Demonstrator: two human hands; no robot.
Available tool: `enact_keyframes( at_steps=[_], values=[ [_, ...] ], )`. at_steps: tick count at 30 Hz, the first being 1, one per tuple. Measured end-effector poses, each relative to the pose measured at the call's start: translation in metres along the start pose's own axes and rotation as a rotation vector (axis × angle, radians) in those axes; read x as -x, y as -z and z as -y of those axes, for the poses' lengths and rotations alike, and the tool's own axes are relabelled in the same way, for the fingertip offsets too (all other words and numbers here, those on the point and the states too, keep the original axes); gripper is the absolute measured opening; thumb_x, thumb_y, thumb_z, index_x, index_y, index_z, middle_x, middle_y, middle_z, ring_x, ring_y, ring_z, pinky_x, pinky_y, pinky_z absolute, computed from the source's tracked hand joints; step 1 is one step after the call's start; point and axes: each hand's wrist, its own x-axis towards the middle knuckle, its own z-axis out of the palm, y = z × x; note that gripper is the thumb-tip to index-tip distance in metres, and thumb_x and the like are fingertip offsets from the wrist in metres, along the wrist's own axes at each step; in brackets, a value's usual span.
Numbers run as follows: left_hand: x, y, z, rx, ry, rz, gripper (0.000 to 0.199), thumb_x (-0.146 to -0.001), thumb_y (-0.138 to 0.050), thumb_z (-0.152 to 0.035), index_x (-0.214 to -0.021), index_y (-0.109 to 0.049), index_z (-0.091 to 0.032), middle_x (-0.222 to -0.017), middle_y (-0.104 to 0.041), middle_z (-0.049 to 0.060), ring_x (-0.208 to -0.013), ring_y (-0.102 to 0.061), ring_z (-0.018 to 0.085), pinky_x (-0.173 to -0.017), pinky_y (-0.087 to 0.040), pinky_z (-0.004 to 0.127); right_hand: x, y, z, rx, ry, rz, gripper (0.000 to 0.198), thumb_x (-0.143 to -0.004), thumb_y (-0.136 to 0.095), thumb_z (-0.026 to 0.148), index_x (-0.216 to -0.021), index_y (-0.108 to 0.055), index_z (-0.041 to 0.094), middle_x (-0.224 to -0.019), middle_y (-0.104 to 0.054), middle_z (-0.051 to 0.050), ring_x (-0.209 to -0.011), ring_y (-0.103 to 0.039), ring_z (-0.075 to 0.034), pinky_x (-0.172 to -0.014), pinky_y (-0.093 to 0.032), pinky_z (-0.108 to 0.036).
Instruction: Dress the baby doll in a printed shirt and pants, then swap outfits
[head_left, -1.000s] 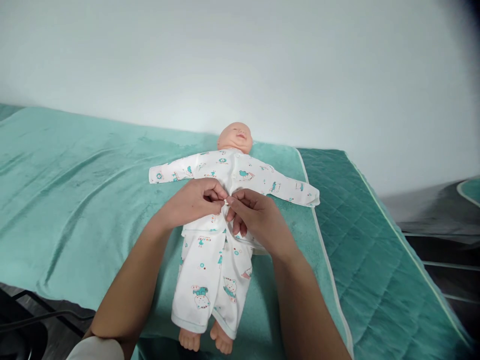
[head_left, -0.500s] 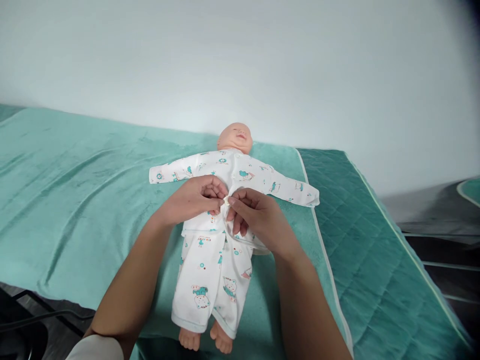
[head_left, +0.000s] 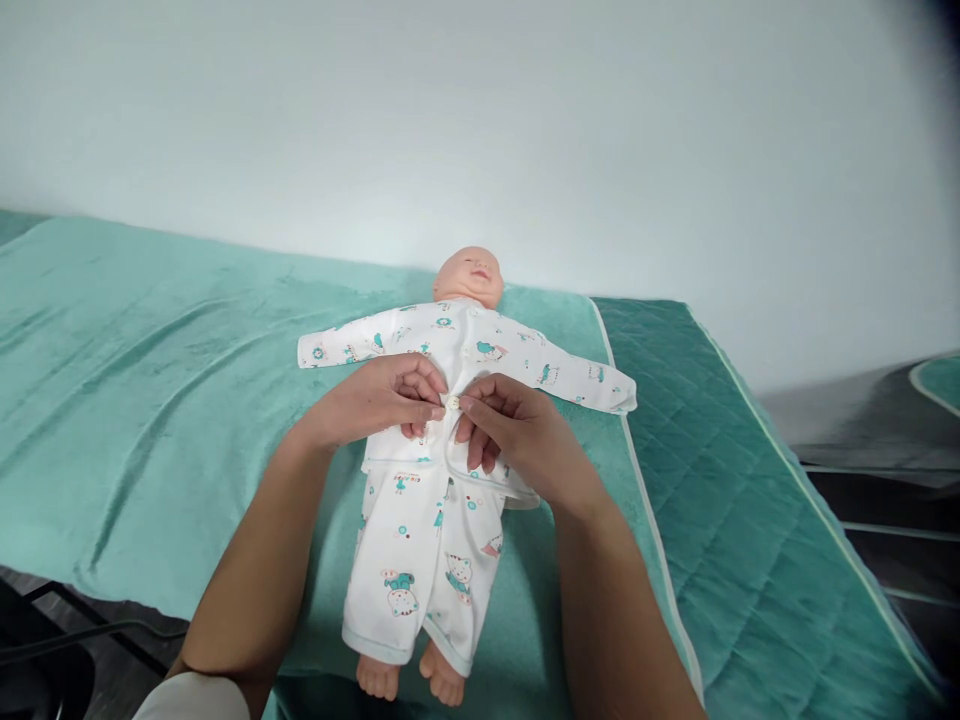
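1. At the middle of the green cloth (head_left: 187,400), a doll (head_left: 469,275) lies face up, head at 12 o'clock and bare feet at 6.
2. Dress: printed white shirt (head_left: 442,335), sleeves out toward 10 and 3 o'clock; matching trousers (head_left: 409,560) below.
3. Left hand (head_left: 375,400) sits at 9 o'clock of a pale button (head_left: 452,402) on the shirt front, fingers curled, thumb near the button. Cannot tell whether cloth is pinched there.
4. Right hand (head_left: 525,430), at 4 o'clock of the button: thumb and forefinger closed on the shirt front just beside it, other fingers bent under.
5. Change over the last second: left fingertips have eased slightly away; the button shows more plainly between the hands.
6. Judgement: the front edges seem nearly joined at this spot. Whether the button is fully through its hole, too small to tell.
7. Toward 4 o'clock: a darker quilted cover (head_left: 750,500).
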Motion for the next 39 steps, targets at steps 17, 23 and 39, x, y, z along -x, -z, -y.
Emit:
enact_keyframes(
  at_steps=[17,23,39],
  values=[
    [0.0001,-0.0024,-0.0051,-0.169,0.011,-0.032,0.019,-0.088,-0.066,-0.034,-0.084,-0.07,-0.016,-0.066,-0.065,0.001,-0.054,-0.059,0.009,-0.046,-0.045,0.018,0.0001,-0.0014,0.0001,-0.011,0.019,-0.051,0.028,-0.086,-0.067,0.047,-0.082,-0.059,0.02,-0.069,-0.069,0.0,-0.044,-0.061,-0.011,-0.039,-0.045,-0.022],
    [-0.0009,-0.0026,-0.0016,-0.122,-0.016,-0.049,0.015,-0.088,-0.065,-0.032,-0.09,-0.065,-0.017,-0.069,-0.064,-0.001,-0.054,-0.06,0.009,-0.044,-0.045,0.018,-0.0009,-0.0022,-0.0021,0.001,0.016,-0.147,0.022,-0.089,-0.064,0.042,-0.086,-0.063,0.02,-0.068,-0.068,0.001,-0.044,-0.062,-0.011,-0.04,-0.046,-0.021],
    [-0.0038,-0.0066,0.0039,-0.148,-0.062,-0.11,0.014,-0.089,-0.064,-0.033,-0.09,-0.063,-0.019,-0.067,-0.06,-0.003,-0.05,-0.057,0.009,-0.042,-0.043,0.02,-0.0008,-0.004,-0.0009,-0.007,0.044,-0.117,0.023,-0.09,-0.063,0.04,-0.086,-0.066,0.018,-0.066,-0.066,0.001,-0.042,-0.059,-0.01,-0.039,-0.043,-0.02]
  ],
)
